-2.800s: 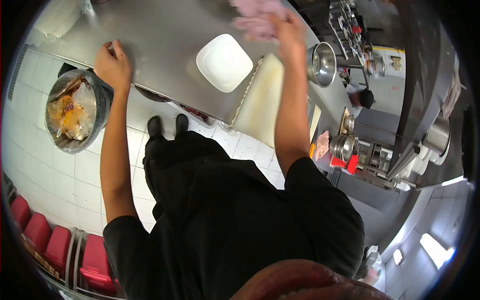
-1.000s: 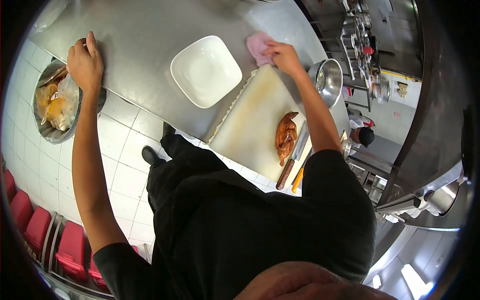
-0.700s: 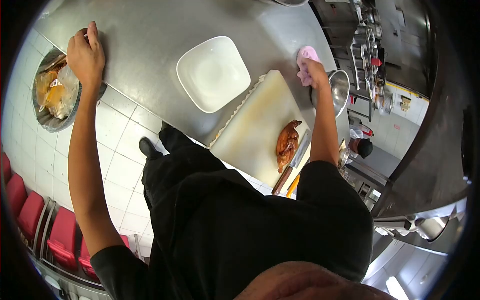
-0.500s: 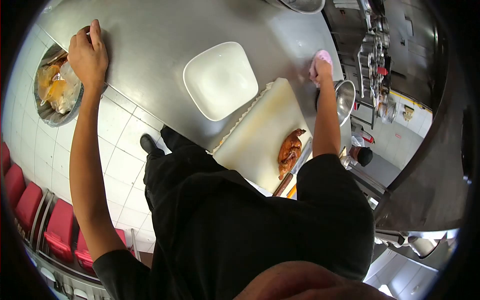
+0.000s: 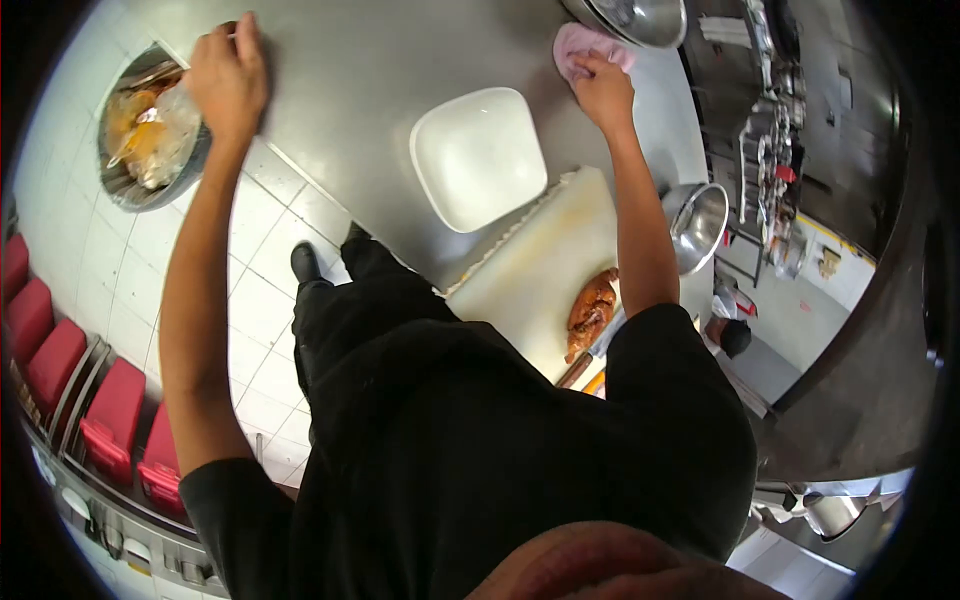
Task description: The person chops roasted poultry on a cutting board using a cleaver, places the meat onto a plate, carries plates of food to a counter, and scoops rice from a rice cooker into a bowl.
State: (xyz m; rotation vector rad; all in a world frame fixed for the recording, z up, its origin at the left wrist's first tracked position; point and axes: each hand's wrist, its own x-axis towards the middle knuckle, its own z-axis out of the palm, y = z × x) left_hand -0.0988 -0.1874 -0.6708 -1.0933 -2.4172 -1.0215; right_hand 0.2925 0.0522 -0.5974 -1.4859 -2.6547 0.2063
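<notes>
My right hand (image 5: 604,92) presses a pink cloth (image 5: 572,50) onto the steel table (image 5: 340,90), just beside a metal bowl at the top. My left hand (image 5: 228,80) rests at the table's left edge with curled fingers; a small dark thing shows by its fingertips, too small to name. Between my hands sits a white square dish (image 5: 478,160). A white cutting board (image 5: 540,275) lies below and right of the dish, bearing a browned roast piece of meat (image 5: 592,315). Beside the meat is a knife (image 5: 575,368), partly hidden by my right sleeve.
A lined bin (image 5: 155,135) full of scraps stands left of the table. Metal bowls are at the top (image 5: 645,18) and right (image 5: 698,228). Red lidded containers (image 5: 112,415) line the lower left. Another person (image 5: 733,335) is at the far right, beyond the table.
With the pink cloth, my right hand has moved from the table's right side up to the upper metal bowl. My left hand stays at the table edge. The whole view has shifted.
</notes>
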